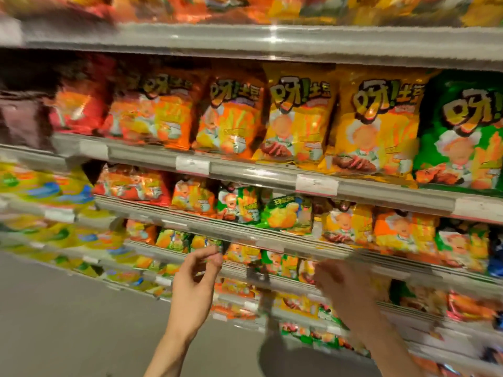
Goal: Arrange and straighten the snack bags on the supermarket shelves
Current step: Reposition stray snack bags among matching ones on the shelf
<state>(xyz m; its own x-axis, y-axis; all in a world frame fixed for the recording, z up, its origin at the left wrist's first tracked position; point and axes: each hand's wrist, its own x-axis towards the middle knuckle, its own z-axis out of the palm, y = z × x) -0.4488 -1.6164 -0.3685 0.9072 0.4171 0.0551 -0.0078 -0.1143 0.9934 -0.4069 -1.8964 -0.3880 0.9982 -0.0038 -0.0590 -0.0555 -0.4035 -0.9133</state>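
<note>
Left hand (194,278): raised before the lower shelves, fingers loosely curled, holding nothing.
Right hand (343,284): blurred, fingers state cannot be told.
Snack bags (299,123): standing in rows on the shelves (253,174).

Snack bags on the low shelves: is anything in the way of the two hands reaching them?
Nothing visible blocks them. The left hand and the right hand are raised in front of the lower shelves, with open air between them and the snack bags. Only the shelf edge rail runs along the front, below the bags. Motion blur hides finer detail.
</note>
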